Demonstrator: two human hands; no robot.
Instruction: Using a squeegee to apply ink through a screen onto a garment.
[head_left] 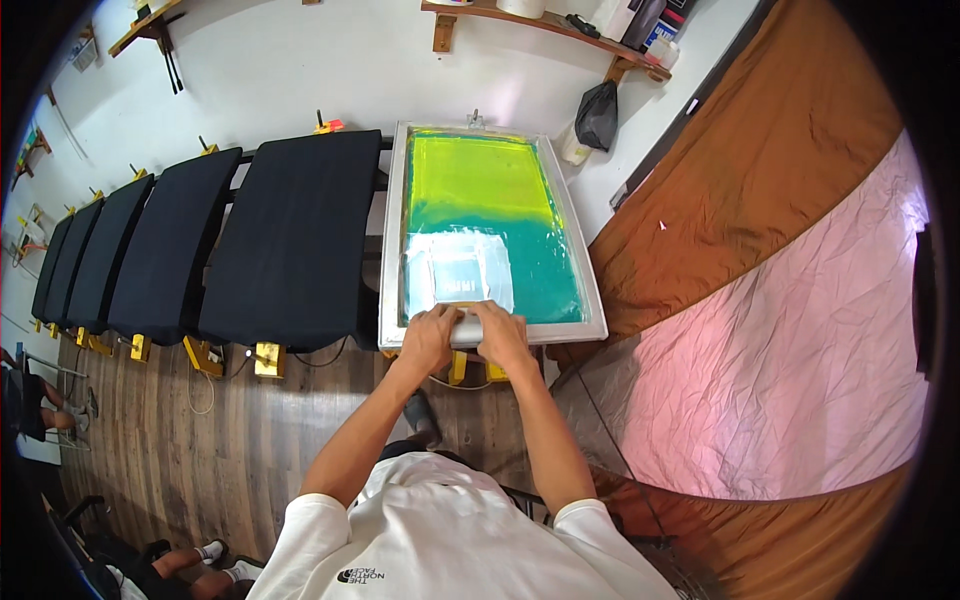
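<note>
A screen-printing frame (pixel 590 270) with a pale metal rim lies flat in front of me. Its mesh is teal over the near part, and bright yellow-green ink (pixel 480 175) covers the far part. A whitish, shiny rectangle (pixel 460 265) sits in the near left of the mesh. At the frame's near end, my left hand (pixel 430 335) and my right hand (pixel 500 333) are side by side, fingers closed over a squeegee (pixel 465 306). Only a thin tan strip of it shows between them; the rest is hidden by my hands.
Several boards covered with black cloth (pixel 300 230) run in a row to the left, with yellow clamps (pixel 268 360) at their ends. Brown and pinkish sheeting (pixel 760 330) hangs at right. A wall shelf (pixel 540 22) holds containers. Other people's legs (pixel 185 565) show at lower left.
</note>
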